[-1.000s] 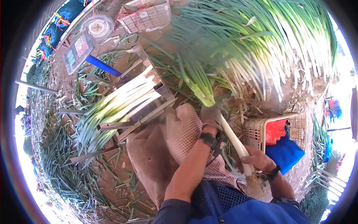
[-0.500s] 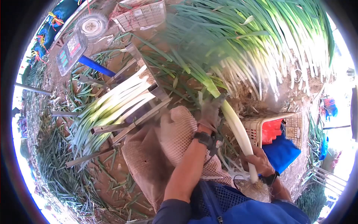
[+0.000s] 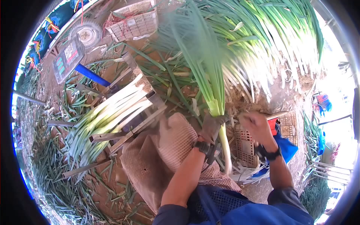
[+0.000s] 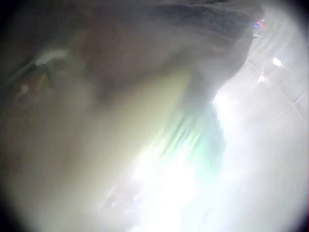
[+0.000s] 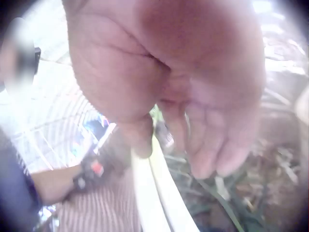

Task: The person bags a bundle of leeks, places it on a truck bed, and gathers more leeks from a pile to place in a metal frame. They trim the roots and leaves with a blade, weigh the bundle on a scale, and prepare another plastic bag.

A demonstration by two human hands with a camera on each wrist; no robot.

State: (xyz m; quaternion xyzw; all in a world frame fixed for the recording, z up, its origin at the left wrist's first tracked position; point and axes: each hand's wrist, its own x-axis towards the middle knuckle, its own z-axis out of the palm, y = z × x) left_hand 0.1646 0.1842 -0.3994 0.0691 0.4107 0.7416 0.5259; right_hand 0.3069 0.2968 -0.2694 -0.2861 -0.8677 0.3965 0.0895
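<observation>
A long leek (image 3: 224,144) stands with its green leaves toward the top of the head view and its white end down toward the lap. My gloved left hand (image 3: 213,127) grips it just below where the leaves spread. In the blurred left wrist view, the dark glove (image 4: 207,43) lies over a pale stalk (image 4: 145,111). My bare right hand (image 3: 257,127) is raised to the right of the leek, apart from it. The right wrist view shows that hand (image 5: 178,92) with loosely bent fingers and nothing in them, white stalks (image 5: 166,193) beyond.
Leeks lie in a metal rack (image 3: 155,100) at the left, near a scale display (image 3: 68,58). A large leek pile (image 3: 270,41) fills the upper right. A crate (image 3: 245,146) with red and blue items is at the right, another crate (image 3: 133,23) at the top.
My right hand has let go of the leek's root end and moved up. The white end has swung left and down, and the leaves now spread upward in front of the pile.
</observation>
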